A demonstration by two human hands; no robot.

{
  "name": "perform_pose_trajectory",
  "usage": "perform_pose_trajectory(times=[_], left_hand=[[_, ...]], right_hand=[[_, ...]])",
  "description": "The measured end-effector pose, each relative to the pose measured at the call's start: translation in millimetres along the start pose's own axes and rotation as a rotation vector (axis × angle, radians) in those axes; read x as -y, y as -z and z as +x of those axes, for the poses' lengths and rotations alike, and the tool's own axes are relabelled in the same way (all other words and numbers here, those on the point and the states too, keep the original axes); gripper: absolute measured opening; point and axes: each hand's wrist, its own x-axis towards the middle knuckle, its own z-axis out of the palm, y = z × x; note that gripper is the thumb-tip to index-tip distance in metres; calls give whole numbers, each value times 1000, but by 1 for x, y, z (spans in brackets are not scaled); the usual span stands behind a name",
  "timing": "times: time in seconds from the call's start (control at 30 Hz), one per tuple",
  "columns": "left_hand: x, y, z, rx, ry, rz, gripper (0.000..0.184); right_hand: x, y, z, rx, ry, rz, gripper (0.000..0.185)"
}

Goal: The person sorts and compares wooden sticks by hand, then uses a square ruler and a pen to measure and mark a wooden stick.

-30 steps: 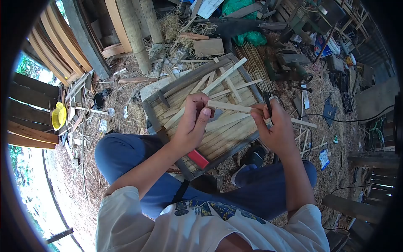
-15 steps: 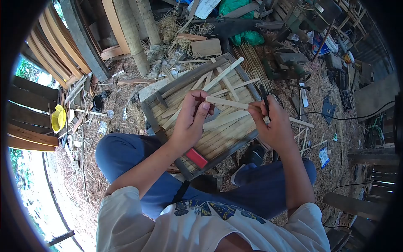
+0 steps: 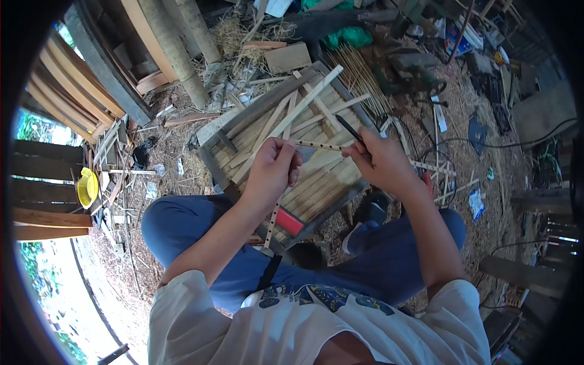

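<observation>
A thin pale strip with a row of dark dots or holes spans the gap between my two hands. My left hand pinches its left end. My right hand grips it farther right and also holds a slim black pen-shaped tool, pointing up and left. A similar dotted length hangs below my left hand, and another shows past my right wrist; whether these are one piece is unclear. Beneath my hands, a slatted wooden panel in a dark frame carries loose pale wood strips.
A red block lies at the panel's near edge. Thin sticks lie beyond its far corner. A yellow bowl-like object is at the left, near stacked timber. A black cable runs at the right, above a littered floor.
The strip has turned so its dotted face shows, and a dotted length now hangs below my left hand. The black tool has tipped from upright to slanting left. My right hand has shifted left.
</observation>
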Motion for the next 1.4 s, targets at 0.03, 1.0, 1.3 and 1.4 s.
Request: perform_pose_trajectory(times=[0.03,1.0,1.3,1.4], left_hand=[[5,5,2,-13,50,-31,23],[25,31,1,-227,132,-39,29],[24,29,0,-235,117,-38,28],[26,30,1,-230,96,-34,28]], right_hand=[[0,-4,3,36,-11,-33,29],[-19,-74,19,-324,202,-3,20],[14,-75,-3,-123,58,486,37],[15,-71,-6,33,26,655,38]])
